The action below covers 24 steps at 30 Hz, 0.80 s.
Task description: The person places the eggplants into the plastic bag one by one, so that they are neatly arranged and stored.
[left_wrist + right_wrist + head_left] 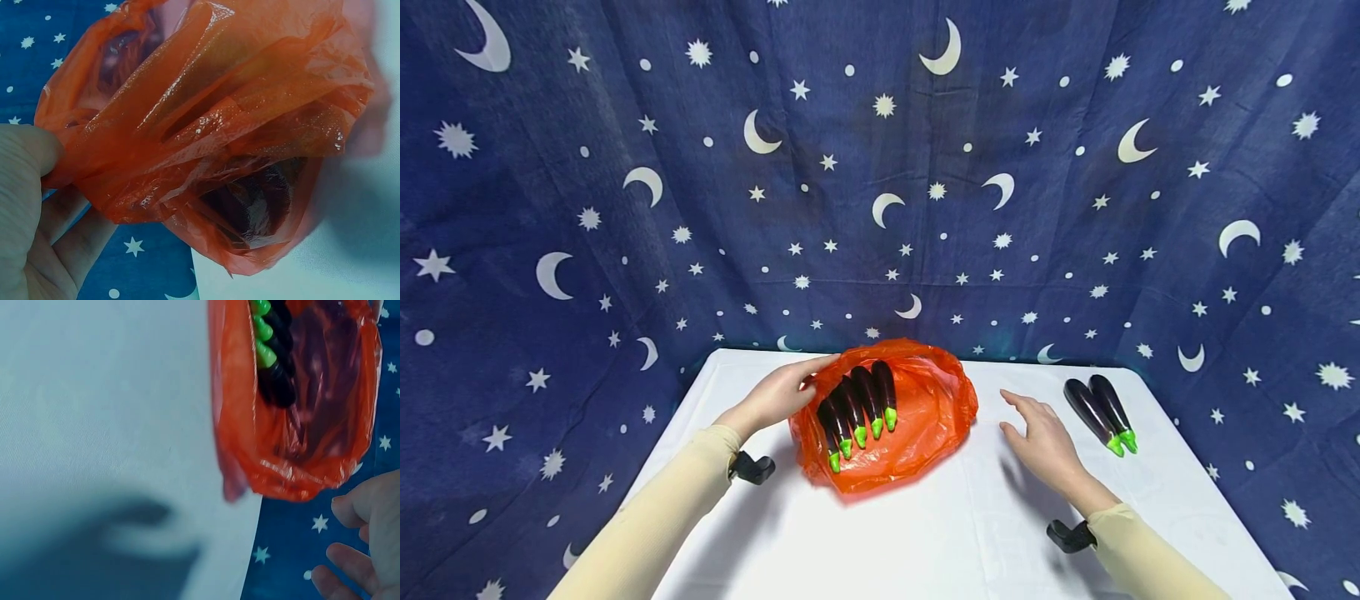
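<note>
Head view alone: two loose eggplants on white desk, right of right hand. Moon-and-star cloth behind. Five eggplants lined up in wide-mouthed orange bag, mid-desk. Left wrist view: left hand, grip clamped on bag edge. Right wrist view: right grip apart, near bag; shadow on desk.

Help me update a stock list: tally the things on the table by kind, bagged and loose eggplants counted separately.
Bagged eggplants: 5
Loose eggplants: 2
Orange bag: 1
Total: 8
</note>
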Each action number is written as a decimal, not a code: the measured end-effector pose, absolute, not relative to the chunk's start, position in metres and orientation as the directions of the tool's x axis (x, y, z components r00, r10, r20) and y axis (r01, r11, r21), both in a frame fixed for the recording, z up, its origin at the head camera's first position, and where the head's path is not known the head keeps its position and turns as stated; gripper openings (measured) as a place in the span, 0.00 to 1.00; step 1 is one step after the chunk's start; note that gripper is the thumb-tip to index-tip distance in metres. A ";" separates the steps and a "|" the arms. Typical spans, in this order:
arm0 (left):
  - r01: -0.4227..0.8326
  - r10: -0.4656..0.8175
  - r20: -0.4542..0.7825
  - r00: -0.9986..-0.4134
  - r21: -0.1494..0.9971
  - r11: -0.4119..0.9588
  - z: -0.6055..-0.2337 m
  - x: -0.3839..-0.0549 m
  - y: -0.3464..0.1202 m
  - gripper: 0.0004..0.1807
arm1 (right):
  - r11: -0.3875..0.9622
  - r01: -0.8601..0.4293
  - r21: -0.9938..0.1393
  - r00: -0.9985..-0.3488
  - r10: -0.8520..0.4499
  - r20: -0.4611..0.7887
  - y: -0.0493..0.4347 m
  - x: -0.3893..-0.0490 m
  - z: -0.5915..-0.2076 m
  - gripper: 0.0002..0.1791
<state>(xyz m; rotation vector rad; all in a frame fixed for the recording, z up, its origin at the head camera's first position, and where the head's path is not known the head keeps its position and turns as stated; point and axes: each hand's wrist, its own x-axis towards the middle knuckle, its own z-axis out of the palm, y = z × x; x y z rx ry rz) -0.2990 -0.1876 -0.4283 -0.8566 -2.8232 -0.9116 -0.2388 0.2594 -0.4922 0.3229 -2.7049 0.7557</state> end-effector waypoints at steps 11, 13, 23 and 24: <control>0.523 0.491 0.214 -0.845 0.529 0.669 -0.429 -0.298 -0.187 0.36 | 0.872 -0.207 -0.444 -0.952 -0.075 0.297 0.293 -0.243 -0.501 0.31; 0.524 0.492 0.216 -0.844 0.529 0.667 -0.430 -0.299 -0.188 0.35 | 0.876 -0.184 -0.446 -0.959 -0.061 0.276 0.299 -0.243 -0.503 0.30; 0.531 0.496 0.219 -0.840 0.519 0.670 -0.428 -0.298 -0.188 0.36 | 0.912 -0.126 -0.389 -0.966 -0.023 0.258 0.328 -0.245 -0.515 0.30; 0.530 0.496 0.218 -0.841 0.520 0.670 -0.428 -0.298 -0.188 0.36 | 0.916 -0.117 -0.384 -0.967 -0.016 0.255 0.332 -0.245 -0.516 0.30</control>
